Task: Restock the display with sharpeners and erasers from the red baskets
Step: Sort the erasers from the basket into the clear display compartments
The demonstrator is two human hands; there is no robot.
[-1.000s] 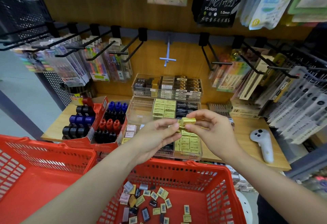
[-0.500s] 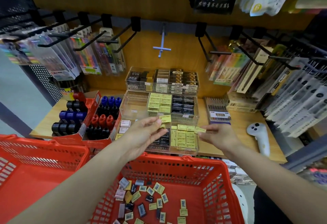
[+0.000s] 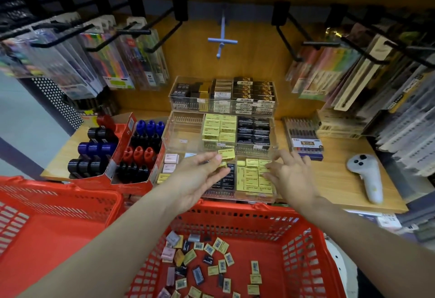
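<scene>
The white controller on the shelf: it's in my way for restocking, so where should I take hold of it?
Grip the white controller round its long narrow handle, coming from above with the right hand. It lies flat, apart from the trays, handle toward you.

You face a red basket (image 3: 313,246) strewn with yellow, black and pink erasers (image 3: 213,254). Yellow erasers (image 3: 253,175) fill the clear tray (image 3: 186,130); black, blue and red sharpeners (image 3: 138,151) fill red cartons. A white controller (image 3: 367,175) lies on tan wood.

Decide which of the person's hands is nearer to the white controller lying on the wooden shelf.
Right. The right hand rests on the yellow erasers just left of the white controller; the left hand, pinching a yellow eraser, is farther left.
</scene>
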